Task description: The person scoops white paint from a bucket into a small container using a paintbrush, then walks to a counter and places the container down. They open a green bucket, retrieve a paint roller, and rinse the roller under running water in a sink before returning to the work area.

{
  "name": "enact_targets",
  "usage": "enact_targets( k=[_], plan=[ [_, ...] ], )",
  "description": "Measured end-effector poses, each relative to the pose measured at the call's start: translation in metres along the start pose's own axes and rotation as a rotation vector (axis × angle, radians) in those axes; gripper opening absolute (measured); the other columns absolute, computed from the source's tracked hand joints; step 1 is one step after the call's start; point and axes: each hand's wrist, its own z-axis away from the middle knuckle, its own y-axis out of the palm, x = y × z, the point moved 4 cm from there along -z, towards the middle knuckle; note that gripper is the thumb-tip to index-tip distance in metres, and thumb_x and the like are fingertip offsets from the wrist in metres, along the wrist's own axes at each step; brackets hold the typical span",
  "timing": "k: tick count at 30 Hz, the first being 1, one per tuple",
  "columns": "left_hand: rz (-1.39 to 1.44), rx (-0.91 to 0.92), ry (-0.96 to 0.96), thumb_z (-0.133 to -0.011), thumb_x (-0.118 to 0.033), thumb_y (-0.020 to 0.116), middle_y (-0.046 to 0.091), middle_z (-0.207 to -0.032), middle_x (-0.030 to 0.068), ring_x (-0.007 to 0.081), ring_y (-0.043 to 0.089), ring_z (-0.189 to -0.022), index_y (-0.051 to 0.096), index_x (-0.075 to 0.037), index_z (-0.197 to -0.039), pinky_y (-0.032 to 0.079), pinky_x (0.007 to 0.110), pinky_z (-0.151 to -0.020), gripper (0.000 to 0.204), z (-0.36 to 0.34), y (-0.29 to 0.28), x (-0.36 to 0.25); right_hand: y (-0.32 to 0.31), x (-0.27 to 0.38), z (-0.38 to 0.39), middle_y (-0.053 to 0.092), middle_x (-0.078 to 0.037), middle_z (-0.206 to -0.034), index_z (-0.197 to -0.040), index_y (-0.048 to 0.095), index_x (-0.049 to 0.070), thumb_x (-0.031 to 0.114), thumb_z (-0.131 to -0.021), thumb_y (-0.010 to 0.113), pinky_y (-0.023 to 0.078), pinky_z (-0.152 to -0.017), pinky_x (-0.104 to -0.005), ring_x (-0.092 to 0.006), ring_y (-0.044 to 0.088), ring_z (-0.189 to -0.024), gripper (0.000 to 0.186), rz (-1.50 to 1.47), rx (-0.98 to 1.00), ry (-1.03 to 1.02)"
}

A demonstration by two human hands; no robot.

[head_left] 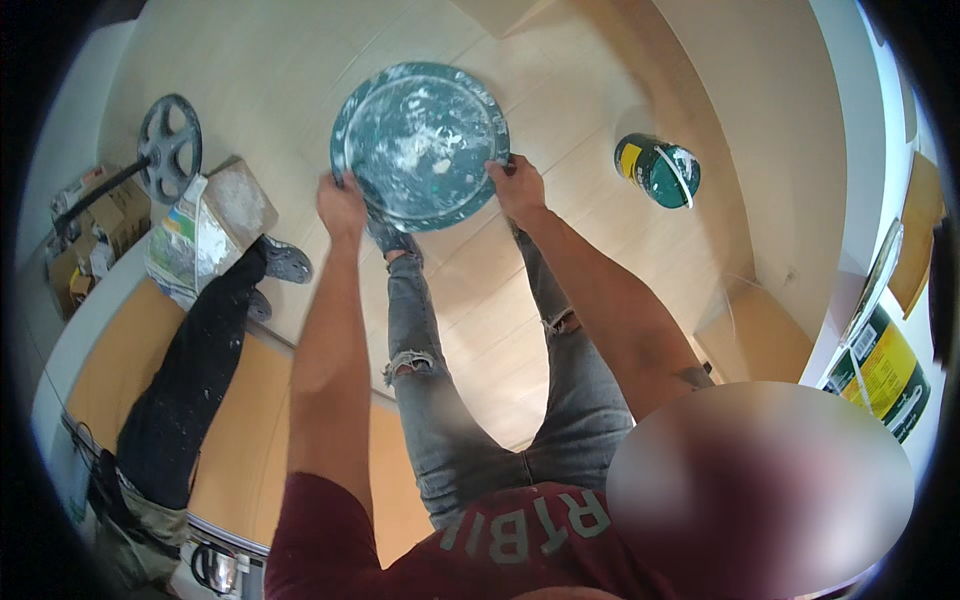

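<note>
A large round green lid (420, 145), smeared and spotted with white, is stretched out in front of me over the floor. My left hand (342, 205) is closed on its near left edge. At the near right edge, the fingers of my right hand (518, 188) are closed on the rim, thumb on top. The lid's face is turned up toward me, and its underside is hidden. Just below it are my legs in torn grey jeans (430, 400), with one shoe partly covered by the lid.
A green paint bucket (660, 172) with a white handle is on the floor at right; another green and yellow bucket (880, 375) stands far right. At left are a spoked wheel on a bar (170, 150), a whitish block (238, 203), cardboard boxes (115, 225) and another person's black-trousered leg (185, 385).
</note>
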Motion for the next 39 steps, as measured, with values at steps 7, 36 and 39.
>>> enact_targets(
  k=[7, 36, 39],
  plan=[
    [0.670, 0.374, -0.785, -0.100, -0.028, 0.060, 0.069, -0.092, 0.0189, 0.0343, 0.070, -0.078, 0.061, 0.006, -0.103, 0.058, 0.046, -0.069, 0.034, 0.248, 0.095, 0.079, -0.023, 0.022, -0.040, 0.073, -0.021, -0.104, -0.118, 0.068, 0.001, 0.042, -0.083, 0.078, 0.053, -0.093, -0.0427, -0.0354, 0.069, -0.101, 0.055, 0.167, 0.228, -0.389],
    [-0.317, 0.995, 0.535, -0.065, -0.036, 0.092, 0.067, -0.119, 0.0232, 0.0394, 0.064, -0.114, 0.068, 0.001, -0.114, 0.049, 0.048, -0.103, 0.066, 0.112, 0.089, -0.114, 0.118, -0.073, -0.042, 0.059, -0.020, -0.138, -0.138, 0.060, 0.023, 0.049, -0.084, 0.068, 0.044, -0.103, -0.0534, -0.0417, 0.054, -0.127, 0.060, 0.544, 0.642, -0.364],
    [-0.374, 0.998, 0.649, -0.066, -0.039, 0.090, 0.067, -0.119, 0.0227, 0.0390, 0.064, -0.115, 0.065, 0.000, -0.120, 0.050, 0.048, -0.103, 0.071, 0.125, 0.089, -0.122, 0.149, -0.128, -0.047, 0.042, -0.018, -0.154, -0.151, 0.044, 0.030, 0.063, -0.087, 0.060, 0.030, -0.114, -0.0617, -0.0461, 0.034, -0.143, 0.074, 0.523, 0.696, -0.422]
  ],
)
